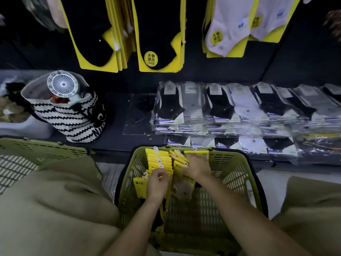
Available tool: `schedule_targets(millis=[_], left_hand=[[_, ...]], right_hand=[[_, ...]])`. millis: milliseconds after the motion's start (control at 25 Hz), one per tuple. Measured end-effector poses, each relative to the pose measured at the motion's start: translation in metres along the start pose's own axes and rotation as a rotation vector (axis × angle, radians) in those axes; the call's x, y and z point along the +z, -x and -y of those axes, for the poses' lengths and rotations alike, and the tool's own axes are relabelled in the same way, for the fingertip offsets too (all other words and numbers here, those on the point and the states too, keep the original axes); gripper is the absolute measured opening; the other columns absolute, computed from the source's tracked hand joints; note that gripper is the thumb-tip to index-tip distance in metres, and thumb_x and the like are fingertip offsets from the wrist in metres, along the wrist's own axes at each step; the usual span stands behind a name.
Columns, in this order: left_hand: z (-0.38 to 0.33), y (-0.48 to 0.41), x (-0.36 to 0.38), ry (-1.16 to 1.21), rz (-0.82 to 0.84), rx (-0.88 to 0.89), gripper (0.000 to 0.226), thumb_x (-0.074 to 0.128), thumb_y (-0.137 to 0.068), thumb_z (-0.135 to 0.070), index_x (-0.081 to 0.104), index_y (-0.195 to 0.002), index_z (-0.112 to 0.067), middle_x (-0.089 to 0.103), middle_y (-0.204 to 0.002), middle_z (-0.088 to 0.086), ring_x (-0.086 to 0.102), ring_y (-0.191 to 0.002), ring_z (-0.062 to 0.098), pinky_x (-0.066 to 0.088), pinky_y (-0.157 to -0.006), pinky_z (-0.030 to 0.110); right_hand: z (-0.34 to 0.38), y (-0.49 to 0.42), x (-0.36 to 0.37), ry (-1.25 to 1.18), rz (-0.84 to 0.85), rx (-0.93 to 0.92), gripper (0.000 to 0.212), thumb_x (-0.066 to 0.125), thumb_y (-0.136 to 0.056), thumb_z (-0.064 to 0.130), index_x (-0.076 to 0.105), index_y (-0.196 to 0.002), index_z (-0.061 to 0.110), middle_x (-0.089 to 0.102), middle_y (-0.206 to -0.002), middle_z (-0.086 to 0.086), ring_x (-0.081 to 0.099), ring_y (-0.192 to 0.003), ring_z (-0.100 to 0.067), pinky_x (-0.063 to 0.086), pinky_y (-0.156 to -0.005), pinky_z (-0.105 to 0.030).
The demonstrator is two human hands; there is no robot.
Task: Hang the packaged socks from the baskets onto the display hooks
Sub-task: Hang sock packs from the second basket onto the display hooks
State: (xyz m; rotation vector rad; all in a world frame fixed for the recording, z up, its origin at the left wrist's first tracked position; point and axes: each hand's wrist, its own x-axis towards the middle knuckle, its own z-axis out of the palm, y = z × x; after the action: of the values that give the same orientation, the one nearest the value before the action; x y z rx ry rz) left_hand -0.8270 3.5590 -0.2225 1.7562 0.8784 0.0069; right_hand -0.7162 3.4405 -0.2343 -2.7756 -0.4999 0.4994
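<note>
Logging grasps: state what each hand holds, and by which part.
Left hand pinches yellow sock packs by their top edges; right hand grips a neighbouring pack by its header card.

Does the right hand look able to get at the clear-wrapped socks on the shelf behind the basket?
Probably yes: the clear-wrapped socks lie just past the basket rim, nothing between, though the right hand now grips yellow packs.

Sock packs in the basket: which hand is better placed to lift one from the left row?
Left, probably: the left hand grips sock packs there; the right hand is on the other row.
</note>
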Motion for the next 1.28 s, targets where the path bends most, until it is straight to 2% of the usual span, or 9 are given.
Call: schedule_targets(millis=[160,320,440,520,640,760,1000,1160,1280], left_hand=[[-0.007,-0.008,0.017,-0.035,0.036,0.009,0.013,0.051,-0.094,-0.015,0.06,-0.101,-0.018,0.057,-0.108,-0.002,0.052,-0.097,0.013,0.04,-0.079,0.022],[-0.017,-0.013,0.042,-0.105,0.139,0.057,0.02,0.05,-0.095,-0.017,0.06,-0.111,-0.012,0.059,-0.113,0.002,0.055,-0.106,0.017,0.043,-0.086,0.021],[-0.024,-0.023,0.059,-0.18,0.235,0.066,0.027,0.053,-0.093,-0.017,0.055,-0.119,-0.008,0.059,-0.123,0.006,0.056,-0.11,0.019,0.042,-0.086,0.023],[-0.024,-0.033,0.062,-0.179,0.309,0.012,0.04,0.056,-0.092,-0.018,0.045,-0.128,-0.004,0.055,-0.13,0.011,0.057,-0.108,0.023,0.047,-0.086,0.032],[-0.018,-0.05,0.065,-0.236,0.348,-0.085,0.076,0.06,-0.09,-0.021,0.012,-0.147,-0.002,0.034,-0.148,0.013,0.04,-0.131,0.026,0.037,-0.103,0.033],[-0.016,-0.061,0.072,-0.266,0.346,-0.053,0.071,0.063,-0.087,-0.02,0.023,-0.144,-0.007,0.044,-0.14,0.009,0.043,-0.129,0.026,0.039,-0.097,0.03],[-0.02,-0.066,0.086,-0.313,0.329,-0.035,0.035,0.056,-0.092,-0.017,0.04,-0.12,-0.005,0.052,-0.109,0.006,0.052,-0.104,0.021,0.041,-0.084,0.029],[-0.01,-0.064,0.086,-0.271,0.349,0.021,0.06,0.066,-0.085,-0.01,0.034,-0.135,-0.01,0.05,-0.127,0.009,0.048,-0.121,0.026,0.041,-0.101,0.036],[-0.003,-0.058,0.086,-0.349,0.359,0.031,0.065,0.066,-0.084,-0.014,0.031,-0.139,-0.014,0.044,-0.131,0.012,0.045,-0.122,0.028,0.039,-0.102,0.038]], right_hand=[[-0.013,0.0,0.001,-0.014,-0.02,0.05,0.035,0.059,-0.085,0.038,0.05,-0.115,0.023,0.063,-0.115,-0.004,0.059,-0.104,-0.026,0.045,-0.075,-0.032],[-0.054,0.007,-0.008,-0.012,0.006,-0.025,0.05,0.065,-0.083,0.034,0.047,-0.13,0.029,0.053,-0.129,-0.003,0.054,-0.116,-0.025,0.045,-0.088,-0.035],[-0.064,0.011,-0.003,-0.265,-0.112,0.036,0.054,0.072,-0.079,0.021,0.046,-0.127,0.022,0.046,-0.126,-0.006,0.055,-0.11,-0.028,0.047,-0.088,-0.036],[-0.066,0.012,0.002,-0.406,-0.237,0.081,0.056,0.077,-0.074,0.018,0.045,-0.12,0.016,0.045,-0.121,-0.006,0.054,-0.105,-0.025,0.046,-0.084,-0.036],[-0.075,0.01,0.01,-0.52,-0.346,0.213,0.063,0.083,-0.067,0.024,0.048,-0.117,0.009,0.049,-0.117,-0.009,0.052,-0.106,-0.023,0.044,-0.086,-0.035],[-0.081,0.0,0.017,-0.708,-0.209,0.354,0.056,0.083,-0.068,0.022,0.053,-0.113,0.007,0.059,-0.11,-0.01,0.057,-0.106,-0.027,0.045,-0.086,-0.032],[-0.076,-0.003,0.026,-0.981,-0.074,0.283,0.061,0.078,-0.069,-0.002,0.047,-0.122,0.002,0.061,-0.117,-0.017,0.059,-0.107,-0.025,0.047,-0.096,-0.039],[-0.09,-0.002,0.031,-0.686,0.019,0.278,0.062,0.081,-0.07,0.018,0.054,-0.126,0.012,0.058,-0.121,-0.017,0.052,-0.116,-0.031,0.042,-0.1,-0.044],[-0.086,0.008,0.032,-0.753,0.046,0.28,0.062,0.079,-0.072,0.013,0.05,-0.127,0.011,0.059,-0.123,-0.014,0.054,-0.117,-0.029,0.042,-0.101,-0.042]])
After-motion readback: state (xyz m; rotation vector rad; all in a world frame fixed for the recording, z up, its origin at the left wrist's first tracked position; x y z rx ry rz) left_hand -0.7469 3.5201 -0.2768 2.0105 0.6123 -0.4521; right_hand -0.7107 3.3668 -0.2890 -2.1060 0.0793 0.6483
